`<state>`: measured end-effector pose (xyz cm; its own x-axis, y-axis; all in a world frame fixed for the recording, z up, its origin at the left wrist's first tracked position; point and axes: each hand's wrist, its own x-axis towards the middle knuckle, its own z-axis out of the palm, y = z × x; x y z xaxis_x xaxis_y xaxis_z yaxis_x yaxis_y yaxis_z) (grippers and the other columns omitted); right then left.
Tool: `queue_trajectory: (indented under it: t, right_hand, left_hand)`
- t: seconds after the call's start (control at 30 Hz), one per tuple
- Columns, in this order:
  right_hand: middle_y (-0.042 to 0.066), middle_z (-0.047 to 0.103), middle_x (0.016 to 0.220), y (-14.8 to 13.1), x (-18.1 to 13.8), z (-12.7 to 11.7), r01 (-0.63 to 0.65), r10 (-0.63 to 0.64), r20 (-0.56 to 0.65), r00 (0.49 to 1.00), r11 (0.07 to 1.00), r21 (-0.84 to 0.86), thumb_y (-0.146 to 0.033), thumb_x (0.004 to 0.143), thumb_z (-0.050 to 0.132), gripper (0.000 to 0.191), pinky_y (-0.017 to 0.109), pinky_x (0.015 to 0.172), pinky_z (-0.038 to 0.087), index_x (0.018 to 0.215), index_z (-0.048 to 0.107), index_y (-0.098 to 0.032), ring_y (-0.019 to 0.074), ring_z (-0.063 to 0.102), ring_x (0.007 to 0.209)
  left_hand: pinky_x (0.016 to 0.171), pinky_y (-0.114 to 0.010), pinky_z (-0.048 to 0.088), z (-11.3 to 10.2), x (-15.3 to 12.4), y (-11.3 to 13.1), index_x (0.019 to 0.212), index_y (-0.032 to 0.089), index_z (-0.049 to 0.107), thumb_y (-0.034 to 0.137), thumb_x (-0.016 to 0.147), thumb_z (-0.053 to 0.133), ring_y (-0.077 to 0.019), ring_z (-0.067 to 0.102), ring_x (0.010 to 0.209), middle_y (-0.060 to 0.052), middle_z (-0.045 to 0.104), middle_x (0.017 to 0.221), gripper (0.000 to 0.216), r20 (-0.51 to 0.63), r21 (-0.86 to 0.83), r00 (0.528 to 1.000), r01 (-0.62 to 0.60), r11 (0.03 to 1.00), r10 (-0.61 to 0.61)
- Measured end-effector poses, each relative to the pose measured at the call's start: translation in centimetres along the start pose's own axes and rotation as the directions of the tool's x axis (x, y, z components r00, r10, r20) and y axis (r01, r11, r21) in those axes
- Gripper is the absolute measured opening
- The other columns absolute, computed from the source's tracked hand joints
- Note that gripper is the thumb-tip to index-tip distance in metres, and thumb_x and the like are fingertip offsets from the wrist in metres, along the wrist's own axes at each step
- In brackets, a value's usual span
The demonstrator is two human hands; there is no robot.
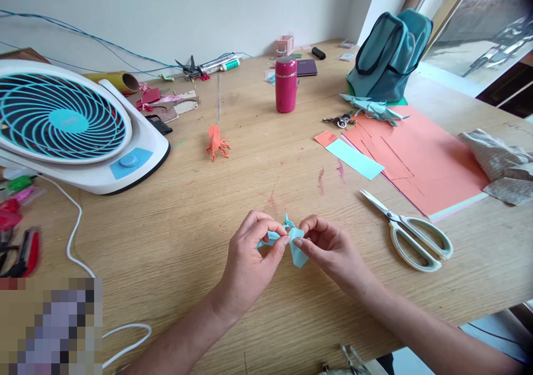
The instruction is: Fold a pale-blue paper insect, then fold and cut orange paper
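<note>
Wooden table [179, 219], its surface spreading before me. On it, in descending size: white fan [69, 121], to my left; teal bag [375, 80], far right; orange sheets [437, 155], nearer me than the bag; scissors [402, 228], beside my right hand [333, 247]. That hand and my left hand [252, 253] each pinch, thumb against fingers, the light-blue folded paper [298, 256], situated between them over the table's near part.

Daylight from the right-hand window [470, 36] brightens the table [166, 241], while pixelation hides the lower-left corner.
</note>
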<state>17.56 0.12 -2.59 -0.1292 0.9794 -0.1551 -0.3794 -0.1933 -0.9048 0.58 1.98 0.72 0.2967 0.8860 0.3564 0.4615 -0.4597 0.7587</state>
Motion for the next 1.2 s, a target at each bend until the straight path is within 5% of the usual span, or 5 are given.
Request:
queue_trajectory:
  t: [0.43, 0.57, 0.83, 1.2]
  right_hand:
    - [-0.001, 0.057, 0.081, 0.3, -0.4, 0.2, 0.257, -0.26, -0.034, 0.965, 0.964, -0.069, -0.031, 0.082, 0.079, 0.017, 0.025, 0.068, 0.047, 0.082, 0.063, -0.022, 0.0123, 0.055, 0.074]
    - [0.0, 0.059, 0.084, 0.8, -0.3, -0.3, 0.25, -0.254, -0.013, 0.967, 0.958, -0.143, -0.027, 0.083, 0.078, 0.015, 0.027, 0.075, 0.046, 0.083, 0.064, -0.023, 0.0141, 0.055, 0.08]
    - [-0.002, 0.061, 0.08, 1.0, -0.1, 0.0, 0.186, -0.186, -0.018, 0.982, 0.982, -0.005, -0.032, 0.081, 0.079, 0.019, 0.026, 0.069, 0.045, 0.084, 0.062, -0.024, 0.0129, 0.055, 0.074]
    - [-0.002, 0.061, 0.078, 1.0, 0.1, 0.0, 0.175, -0.175, -0.021, 0.984, 0.985, 0.009, -0.034, 0.079, 0.081, 0.021, 0.024, 0.066, 0.045, 0.082, 0.063, -0.023, 0.0121, 0.054, 0.071]
  left_hand:
    - [0.068, -0.022, 0.047, 0.7, -0.4, 0.0, 0.086, 0.019, 0.062, 0.01, 0.085, 0.069, -0.0095, 0.056, 0.072, 0.001, 0.061, 0.082, 0.012, -0.077, -0.085, 0.997, -0.016, 0.996, 0.009]
    - [0.064, -0.021, 0.046, 0.9, -0.4, -0.3, 0.085, 0.019, 0.064, 0.012, 0.086, 0.068, -0.0089, 0.056, 0.068, 0.002, 0.063, 0.08, 0.009, -0.045, -0.12, 0.998, 0.03, 0.992, -0.036]
    - [0.057, -0.016, 0.046, 1.0, 0.0, 0.0, 0.085, 0.02, 0.064, 0.011, 0.09, 0.062, -0.0085, 0.057, 0.072, 0.0, 0.061, 0.084, 0.01, -0.01, -0.198, 0.999, 0.031, 0.98, -0.033]
    - [0.066, -0.02, 0.046, 0.5, 0.3, -0.5, 0.086, 0.02, 0.067, 0.017, 0.095, 0.057, -0.011, 0.058, 0.079, -0.002, 0.06, 0.088, 0.014, 0.064, -0.162, 0.998, 0.013, 0.987, -0.002]
